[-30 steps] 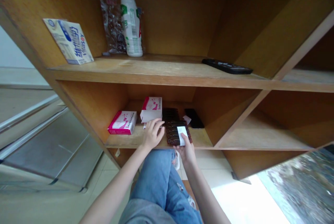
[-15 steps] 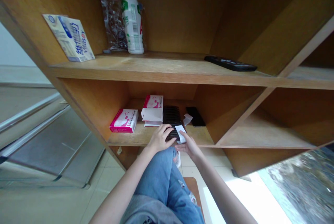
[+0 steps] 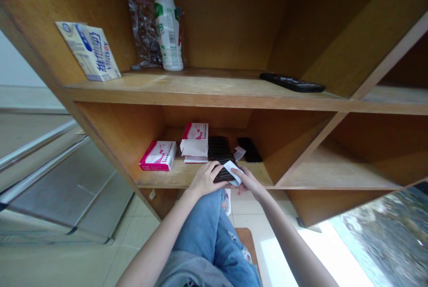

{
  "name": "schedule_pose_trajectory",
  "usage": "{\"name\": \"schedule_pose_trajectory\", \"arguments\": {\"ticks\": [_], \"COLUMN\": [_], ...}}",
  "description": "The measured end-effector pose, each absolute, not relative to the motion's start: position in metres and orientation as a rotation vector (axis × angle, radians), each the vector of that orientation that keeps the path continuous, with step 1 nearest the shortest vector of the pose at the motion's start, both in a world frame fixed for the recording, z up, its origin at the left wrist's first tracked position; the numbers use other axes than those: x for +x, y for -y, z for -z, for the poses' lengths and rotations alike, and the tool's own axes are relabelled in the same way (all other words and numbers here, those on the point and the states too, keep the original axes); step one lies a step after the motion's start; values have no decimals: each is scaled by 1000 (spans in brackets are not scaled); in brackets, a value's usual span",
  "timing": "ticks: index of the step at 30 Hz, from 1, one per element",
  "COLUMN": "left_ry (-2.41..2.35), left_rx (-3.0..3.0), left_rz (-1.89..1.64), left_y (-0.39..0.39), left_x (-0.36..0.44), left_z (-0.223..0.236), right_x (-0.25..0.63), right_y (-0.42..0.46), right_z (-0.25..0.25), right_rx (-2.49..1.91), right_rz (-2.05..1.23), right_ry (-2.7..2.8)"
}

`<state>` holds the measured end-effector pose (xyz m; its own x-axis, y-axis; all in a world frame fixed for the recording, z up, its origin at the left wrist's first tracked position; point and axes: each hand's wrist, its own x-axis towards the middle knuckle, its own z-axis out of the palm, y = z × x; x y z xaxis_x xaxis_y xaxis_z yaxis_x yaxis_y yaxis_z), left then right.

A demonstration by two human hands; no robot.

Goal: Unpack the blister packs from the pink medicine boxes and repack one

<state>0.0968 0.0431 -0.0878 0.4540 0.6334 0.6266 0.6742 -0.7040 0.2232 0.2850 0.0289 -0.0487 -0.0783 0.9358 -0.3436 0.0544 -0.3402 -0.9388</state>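
A black open wallet (image 3: 219, 147) with rows of slot-like ridges lies on the lower shelf, its near part at the shelf's front edge. My left hand (image 3: 204, 180) is closed on the left side of that near part. Between the thumb and fingers of my right hand (image 3: 250, 181) is a small white paper slip (image 3: 230, 168), tilted over the wallet's right side. Whether the slip is partly inside the wallet I cannot tell. Another pale slip (image 3: 239, 153) lies just beyond, beside a black phone (image 3: 249, 149).
Left of the wallet sit a pink-and-white box (image 3: 158, 155) and a second such box (image 3: 195, 137) with its flap open. Above, the shelf (image 3: 200, 84) holds a drink carton (image 3: 92, 52), a white bottle (image 3: 169, 28), a clear plastic bag (image 3: 143, 32) and a black remote-like object (image 3: 292, 82).
My right hand has shifted slightly right, and the paper slip in it has turned to a more slanted position. My left hand stays on the wallet.
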Motion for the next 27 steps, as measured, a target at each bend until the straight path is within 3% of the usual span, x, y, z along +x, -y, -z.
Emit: {"name": "schedule_pose_trajectory", "arguments": {"ticks": [22,27], "left_ry": [1406,1395], "left_rx": [-2543,-2538], "left_rz": [1216,1206], "left_y": [-54,-54], "left_x": [97,97], "left_z": [88,89], "right_x": [291,306], "right_y": [-52,-38], "right_z": [54,50], "right_rx": [-1329,-1331], "right_rz": [-1644,-1514], "right_ry": [1140,1098]}}
